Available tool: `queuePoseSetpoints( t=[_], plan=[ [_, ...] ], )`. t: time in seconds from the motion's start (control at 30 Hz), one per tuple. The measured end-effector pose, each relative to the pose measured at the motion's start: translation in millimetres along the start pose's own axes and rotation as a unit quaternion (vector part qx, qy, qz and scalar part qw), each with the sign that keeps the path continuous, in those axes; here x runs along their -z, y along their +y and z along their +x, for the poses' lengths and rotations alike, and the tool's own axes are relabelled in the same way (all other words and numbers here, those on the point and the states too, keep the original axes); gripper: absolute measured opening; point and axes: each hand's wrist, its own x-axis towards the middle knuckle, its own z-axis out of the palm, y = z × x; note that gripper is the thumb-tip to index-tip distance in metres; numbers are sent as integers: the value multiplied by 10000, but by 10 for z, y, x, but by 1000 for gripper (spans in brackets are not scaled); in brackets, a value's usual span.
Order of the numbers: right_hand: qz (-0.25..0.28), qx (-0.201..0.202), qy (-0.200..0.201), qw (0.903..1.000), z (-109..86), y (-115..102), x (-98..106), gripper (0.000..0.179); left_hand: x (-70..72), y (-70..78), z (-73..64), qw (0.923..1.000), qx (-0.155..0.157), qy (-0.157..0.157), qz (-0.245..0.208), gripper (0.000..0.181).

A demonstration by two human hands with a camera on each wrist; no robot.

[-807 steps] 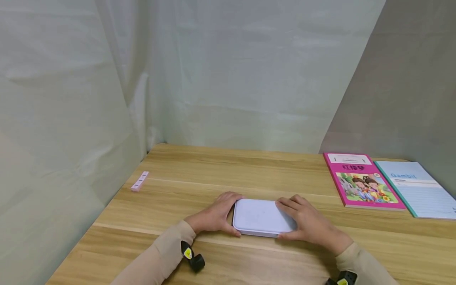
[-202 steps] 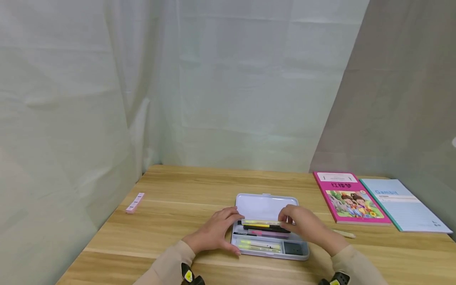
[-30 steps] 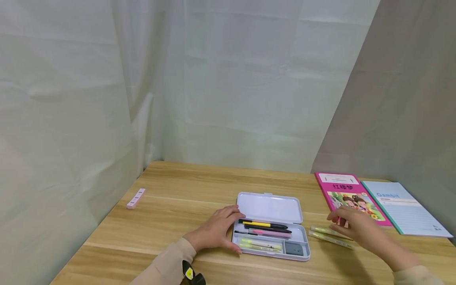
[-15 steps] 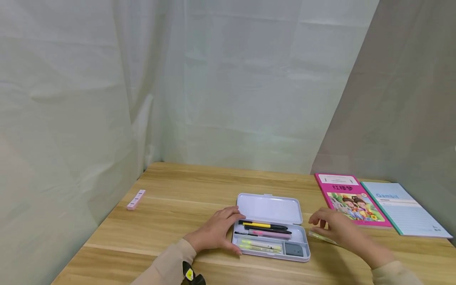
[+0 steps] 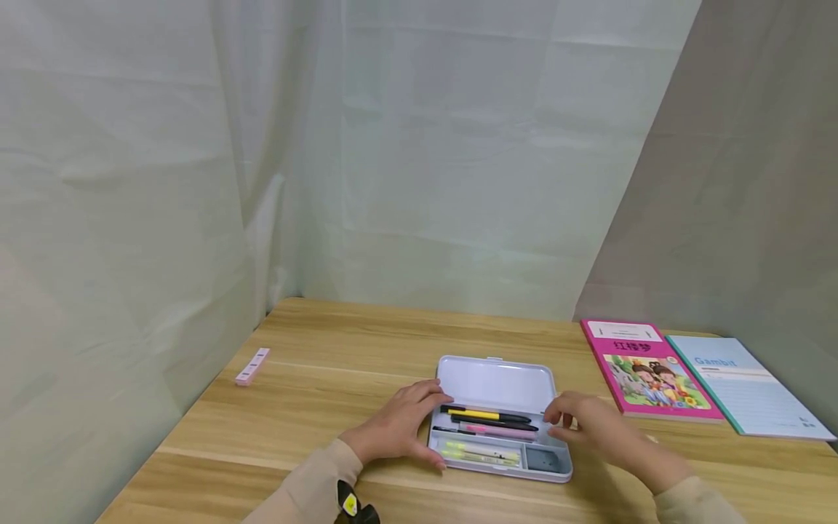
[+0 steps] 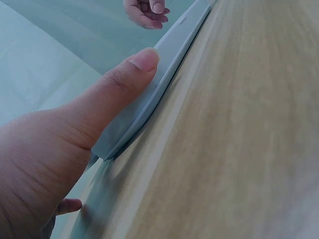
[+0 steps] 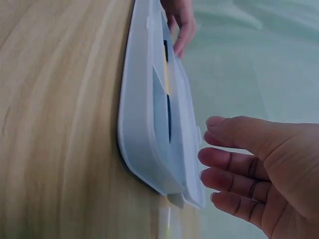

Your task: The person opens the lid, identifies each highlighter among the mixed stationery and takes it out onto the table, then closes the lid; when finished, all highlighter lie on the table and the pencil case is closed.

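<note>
A pale lavender pencil case (image 5: 497, 387) lies on the table with its lid folded back. My left hand (image 5: 399, 424) holds its left end, thumb on the near edge and fingers toward the far edge; in the left wrist view the thumb presses the side wall. Above the case's right end hovers my right hand (image 5: 592, 429), fingers loosely bent, nothing between them. Inside lie a black-and-yellow pen (image 5: 484, 414), a black pen (image 5: 494, 422), a pink pen (image 5: 500, 431), yellow-tipped clear pens (image 5: 481, 454) and a dark grey block (image 5: 543, 459). The right hand mostly hides the pens laid on the table.
At the back right a pink picture book (image 5: 655, 375) lies beside a light blue notebook (image 5: 753, 389). A small pink-and-white strip-shaped box (image 5: 252, 367) is near the table's left edge. Pale cloth (image 5: 445, 160) hangs behind the table.
My right hand has moved left from above the two loose yellow-tipped pens to the case's right end. The left hand stays on the case. Earlier still, the case was closed.
</note>
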Motion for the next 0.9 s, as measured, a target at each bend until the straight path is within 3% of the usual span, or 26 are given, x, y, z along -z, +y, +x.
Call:
queuePoseSetpoints(
  t=[0.3, 0.77, 0.9],
  plan=[
    [87, 139, -212, 9996, 79, -43, -114, 12, 4, 9, 7, 10000, -27, 40, 57, 96],
    [-185, -305, -602, 9975, 140, -100, -185, 19, 17, 22, 7, 10000, -52, 38, 51, 96],
    [-264, -240, -638, 9973, 154, -102, -200, 19, 19, 28, 4, 9999, -65, 61, 67, 95]
  ],
)
